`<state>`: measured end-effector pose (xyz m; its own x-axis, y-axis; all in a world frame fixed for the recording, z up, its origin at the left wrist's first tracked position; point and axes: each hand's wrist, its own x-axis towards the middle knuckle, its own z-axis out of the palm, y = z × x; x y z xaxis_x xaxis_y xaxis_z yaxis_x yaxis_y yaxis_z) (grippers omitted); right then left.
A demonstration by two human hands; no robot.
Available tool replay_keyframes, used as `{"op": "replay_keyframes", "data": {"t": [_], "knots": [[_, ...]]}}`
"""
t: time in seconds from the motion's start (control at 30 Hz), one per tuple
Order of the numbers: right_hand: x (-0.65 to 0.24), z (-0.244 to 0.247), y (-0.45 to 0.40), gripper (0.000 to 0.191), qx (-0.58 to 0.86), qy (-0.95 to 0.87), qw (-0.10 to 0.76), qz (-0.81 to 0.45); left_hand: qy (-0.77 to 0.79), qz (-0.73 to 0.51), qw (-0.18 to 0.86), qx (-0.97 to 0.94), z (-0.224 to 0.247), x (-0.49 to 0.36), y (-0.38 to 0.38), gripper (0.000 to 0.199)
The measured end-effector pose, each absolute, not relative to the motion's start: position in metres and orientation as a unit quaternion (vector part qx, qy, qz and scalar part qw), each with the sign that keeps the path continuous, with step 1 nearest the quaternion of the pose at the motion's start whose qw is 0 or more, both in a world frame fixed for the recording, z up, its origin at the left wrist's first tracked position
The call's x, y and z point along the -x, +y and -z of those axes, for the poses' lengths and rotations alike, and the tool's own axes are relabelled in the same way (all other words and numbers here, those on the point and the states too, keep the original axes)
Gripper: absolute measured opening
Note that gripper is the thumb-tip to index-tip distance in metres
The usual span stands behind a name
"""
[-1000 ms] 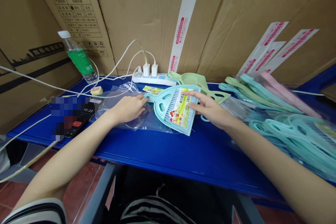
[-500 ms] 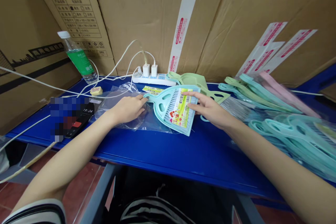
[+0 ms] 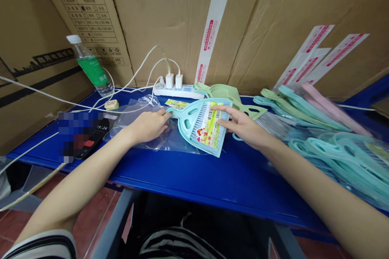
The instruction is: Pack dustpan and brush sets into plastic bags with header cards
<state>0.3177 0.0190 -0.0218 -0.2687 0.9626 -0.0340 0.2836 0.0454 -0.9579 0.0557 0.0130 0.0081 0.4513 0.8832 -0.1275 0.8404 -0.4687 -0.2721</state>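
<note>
My right hand (image 3: pixel 241 124) lies over the edge of a teal plastic dustpan (image 3: pixel 185 127), with its fingers on a labelled brush (image 3: pixel 208 125) that sits in the pan. My left hand (image 3: pixel 148 126) rests on a transparent plastic bag (image 3: pixel 136 123), its fingertips at the dustpan's handle end. The dustpan lies flat on the blue table (image 3: pixel 194 174). A small yellow card (image 3: pixel 176 104) sits just behind the handle.
A pale green dustpan (image 3: pixel 221 93) lies behind. Several teal, green and pink dustpans and brushes (image 3: pixel 340 158) are piled at right. Further left are a phone (image 3: pixel 97 139), a water bottle (image 3: pixel 91 66) and a power strip (image 3: pixel 178 91) with chargers and cables. Cardboard (image 3: pixel 170 24) walls the back.
</note>
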Motion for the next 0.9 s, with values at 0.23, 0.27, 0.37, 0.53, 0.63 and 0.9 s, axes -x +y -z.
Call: {"op": "replay_keyframes", "data": {"t": [0.23,0.27,0.37,0.53,0.63,0.9], "knots": [[-0.3182,0.0206,0.0185,0.043,0.476,-0.647,0.333,-0.493,-0.511,-0.127,0.092,0.845,-0.0075,-0.0555,0.0137,0.041],[-0.3182,0.0204,0.0184,0.043,0.474,-0.648,0.332,-0.495,-0.513,-0.130,0.092,0.844,-0.0077,-0.0556,0.0137,0.041],[-0.3178,0.0203,0.0178,0.044,0.467,-0.653,0.333,-0.495,-0.516,-0.137,0.090,0.841,-0.0081,-0.0559,0.0134,0.041],[-0.3165,0.0195,0.0169,0.044,0.475,-0.652,0.333,-0.489,-0.516,-0.134,0.088,0.842,-0.0075,-0.0562,0.0133,0.042],[-0.3158,0.0184,0.0167,0.045,0.483,-0.646,0.330,-0.491,-0.516,-0.137,0.090,0.840,-0.0078,-0.0566,0.0128,0.042],[-0.3168,0.0217,0.0180,0.044,0.473,-0.648,0.333,-0.496,-0.515,-0.137,0.099,0.840,-0.0081,-0.0563,0.0120,0.042]]}}
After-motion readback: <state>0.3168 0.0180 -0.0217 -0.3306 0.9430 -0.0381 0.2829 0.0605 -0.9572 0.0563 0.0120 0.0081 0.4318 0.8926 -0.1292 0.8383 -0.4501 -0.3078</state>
